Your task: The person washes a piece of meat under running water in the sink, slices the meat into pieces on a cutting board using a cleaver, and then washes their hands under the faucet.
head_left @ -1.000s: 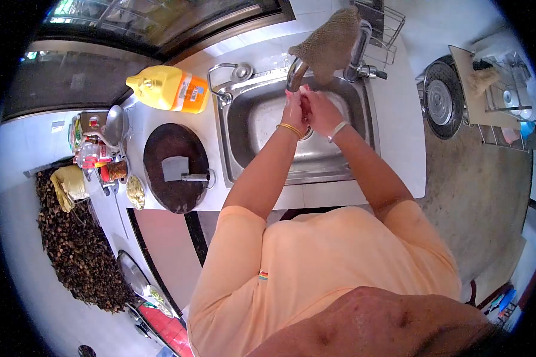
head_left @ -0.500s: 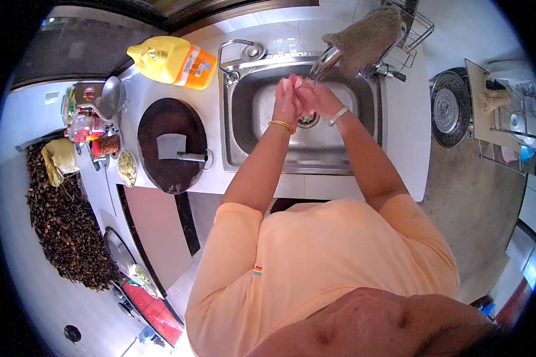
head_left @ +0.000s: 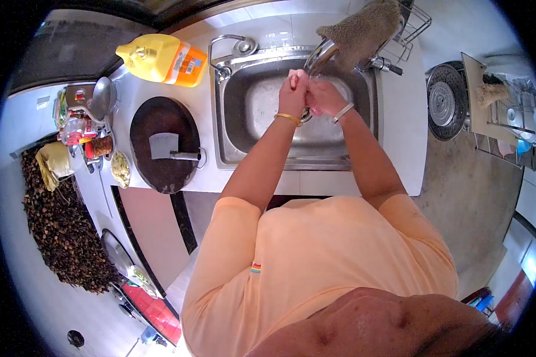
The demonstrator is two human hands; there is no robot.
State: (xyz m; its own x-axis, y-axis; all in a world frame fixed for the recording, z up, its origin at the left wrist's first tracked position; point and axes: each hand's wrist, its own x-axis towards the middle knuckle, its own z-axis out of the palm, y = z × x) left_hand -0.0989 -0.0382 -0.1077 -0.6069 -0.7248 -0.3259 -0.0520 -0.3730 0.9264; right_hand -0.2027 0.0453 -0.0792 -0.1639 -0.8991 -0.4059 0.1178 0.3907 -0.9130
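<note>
My left hand (head_left: pixel 292 94), with a gold bangle at the wrist, is closed over the sink (head_left: pixel 253 134). Pressed against it is my right hand (head_left: pixel 326 97), wearing a silver bangle, its fingers curled inward. Pinkish patches show at the fingers; whether these are wet skin or a small held piece, I cannot make out. Just above both hands is the metal tap (head_left: pixel 320 56), with a brown-grey cloth (head_left: pixel 363 33) draped near it. The drain (head_left: pixel 306 115) lies partly hidden beneath my hands.
Left of the sink, a cleaver (head_left: pixel 164 146) lies on a round dark chopping board (head_left: pixel 146 119). A yellow jug (head_left: pixel 161 58) stands behind it. A bowl of pale pieces (head_left: pixel 120 169) and several jars sit further left. A wire rack (head_left: pixel 412 35) is at the back right.
My hands have shifted against each other; the left is more closed and the right has turned downward beside it. The whole view has moved slightly.
</note>
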